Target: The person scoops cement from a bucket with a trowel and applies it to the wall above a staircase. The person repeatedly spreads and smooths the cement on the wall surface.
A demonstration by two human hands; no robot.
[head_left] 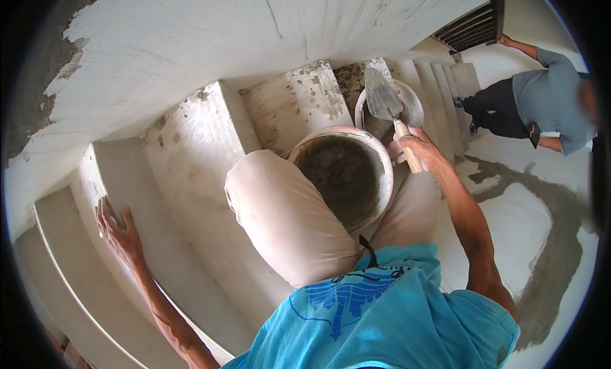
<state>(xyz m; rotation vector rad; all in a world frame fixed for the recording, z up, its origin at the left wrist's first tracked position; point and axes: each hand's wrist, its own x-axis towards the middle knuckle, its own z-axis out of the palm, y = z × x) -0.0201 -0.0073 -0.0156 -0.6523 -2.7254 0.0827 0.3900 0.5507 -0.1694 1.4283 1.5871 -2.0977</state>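
My right hand (419, 151) grips the wooden handle of a metal trowel (383, 96), its grey-smeared blade raised over the rim of a second bucket (415, 103) behind the nearer one. A round bucket (382, 184) of wet grey mix (334, 171) stands between my knees. My left hand (119, 232) rests open on the edge of a pale concrete step (121, 165) at the left, fingers apart. My legs (286, 216) in light trousers are bent on either side of the nearer bucket.
Stairs (286, 101) with grey spatters run along a white wall (191, 31). At upper right another person (541, 101) in a grey shirt reaches toward a dark slatted grille (468, 28). A pale surface (490, 235) with a wet grey band (557, 241) lies at my right.
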